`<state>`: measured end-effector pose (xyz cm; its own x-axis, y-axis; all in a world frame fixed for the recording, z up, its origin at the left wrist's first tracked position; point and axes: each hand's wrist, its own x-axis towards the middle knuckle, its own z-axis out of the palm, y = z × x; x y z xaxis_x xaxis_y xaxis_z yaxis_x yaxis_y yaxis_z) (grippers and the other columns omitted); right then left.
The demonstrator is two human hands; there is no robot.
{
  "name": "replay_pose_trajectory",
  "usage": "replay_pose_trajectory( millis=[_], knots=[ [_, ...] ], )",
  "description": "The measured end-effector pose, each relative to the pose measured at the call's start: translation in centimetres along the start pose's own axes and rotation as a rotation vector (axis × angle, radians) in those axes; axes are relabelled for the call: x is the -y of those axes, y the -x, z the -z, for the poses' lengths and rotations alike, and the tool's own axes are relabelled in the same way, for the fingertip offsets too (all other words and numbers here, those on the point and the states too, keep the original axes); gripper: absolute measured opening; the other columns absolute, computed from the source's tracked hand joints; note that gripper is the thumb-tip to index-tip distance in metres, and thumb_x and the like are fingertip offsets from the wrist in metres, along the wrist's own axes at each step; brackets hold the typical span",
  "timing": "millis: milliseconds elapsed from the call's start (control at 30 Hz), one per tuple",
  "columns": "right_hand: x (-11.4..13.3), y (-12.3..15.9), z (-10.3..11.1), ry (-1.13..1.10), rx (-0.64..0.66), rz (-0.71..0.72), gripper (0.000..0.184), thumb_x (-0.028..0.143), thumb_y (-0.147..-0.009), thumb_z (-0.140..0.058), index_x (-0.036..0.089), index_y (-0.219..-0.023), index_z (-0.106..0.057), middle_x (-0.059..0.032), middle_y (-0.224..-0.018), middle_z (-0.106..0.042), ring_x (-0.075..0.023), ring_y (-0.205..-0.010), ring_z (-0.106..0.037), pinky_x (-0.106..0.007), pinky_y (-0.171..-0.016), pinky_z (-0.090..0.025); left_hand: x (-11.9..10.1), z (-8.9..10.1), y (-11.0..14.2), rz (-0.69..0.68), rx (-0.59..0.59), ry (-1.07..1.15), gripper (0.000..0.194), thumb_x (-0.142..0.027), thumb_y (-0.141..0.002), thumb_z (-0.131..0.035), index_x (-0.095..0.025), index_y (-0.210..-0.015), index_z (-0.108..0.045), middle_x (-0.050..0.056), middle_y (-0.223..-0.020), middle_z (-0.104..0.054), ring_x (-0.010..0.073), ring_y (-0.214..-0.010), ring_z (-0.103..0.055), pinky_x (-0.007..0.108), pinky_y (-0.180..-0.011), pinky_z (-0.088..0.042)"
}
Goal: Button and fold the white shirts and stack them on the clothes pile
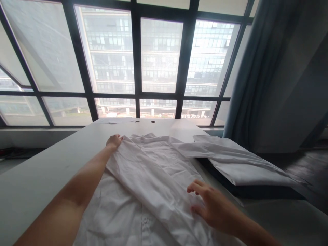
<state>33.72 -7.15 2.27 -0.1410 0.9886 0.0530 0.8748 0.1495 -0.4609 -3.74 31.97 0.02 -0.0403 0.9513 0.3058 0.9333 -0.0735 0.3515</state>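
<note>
Across a white table, a white shirt runs lengthwise away from the person, the left hand apparently pinching its far collar, the right hand spread on the nearer part.

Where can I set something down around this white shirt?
Bare tabletop lies left of the left forearm, bordered by the white shirt; a narrower strip lies beyond the collar. The right side is crowded: the right hand and folded white garment sit close to the shirt.

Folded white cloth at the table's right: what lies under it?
A dark flat layer shows beneath the folded white cloth; whatever else is under the cloth stays covered.
</note>
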Motion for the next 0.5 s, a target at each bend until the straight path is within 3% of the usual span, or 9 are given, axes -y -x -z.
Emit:
replay_pose_trajectory(
  millis=[100, 233, 367, 500],
  knots=[
    [1.2, -0.3, -1.3, 0.003, -0.082, 0.216, 0.031, 0.035, -0.092, -0.064, 0.022, -0.12, -0.07, -0.0133, -0.134, -0.062, -0.0303, -0.126, -0.057, -0.045, -0.108, -0.044, -0.7, 0.0, 2.0, -0.166, 0.078, -0.097, 0.052, -0.044, -0.095, -0.049, -0.015, -0.137, -0.06, 0.018, -0.144, -0.058, 0.0305, -0.134, -0.054, 0.038, -0.11, -0.041],
    [2.6, -0.7, -3.2, 0.022, 0.052, 0.42, 0.057, 0.048, -0.097, -0.058, 0.019, -0.146, -0.055, -0.0163, -0.153, -0.048, -0.0322, -0.145, -0.04, -0.052, -0.121, -0.029, -0.8, -0.2, 6.5, -0.327, 0.205, -0.204, 0.069, -0.057, -0.096, -0.042, -0.015, -0.151, -0.046, 0.016, -0.162, -0.036, 0.0317, -0.151, -0.031, 0.046, -0.121, -0.026],
    [2.7, -0.9, -3.7, 0.063, 0.266, 0.529, 0.069, 0.055, -0.097, -0.054, 0.023, -0.157, -0.041, -0.0133, -0.164, -0.029, -0.0322, -0.153, -0.021, -0.057, -0.125, -0.013, 0.5, 0.0, 10.0, -0.315, 0.355, -0.229, 0.078, -0.062, -0.098, -0.027, -0.012, -0.158, -0.035, 0.014, -0.167, -0.024, 0.0298, -0.155, -0.019, 0.049, -0.124, -0.017],
    [2.9, -0.4, -3.1, 0.097, 0.346, 0.538, 0.073, 0.065, -0.097, -0.05, 0.029, -0.159, -0.036, -0.012, -0.167, -0.021, -0.0337, -0.154, -0.016, -0.059, -0.124, -0.007, 1.3, 0.6, 11.5, -0.29, 0.379, -0.205, 0.079, -0.062, -0.098, -0.023, -0.013, -0.159, -0.031, 0.011, -0.168, -0.019, 0.0275, -0.156, -0.014, 0.047, -0.125, -0.015]
  ],
)
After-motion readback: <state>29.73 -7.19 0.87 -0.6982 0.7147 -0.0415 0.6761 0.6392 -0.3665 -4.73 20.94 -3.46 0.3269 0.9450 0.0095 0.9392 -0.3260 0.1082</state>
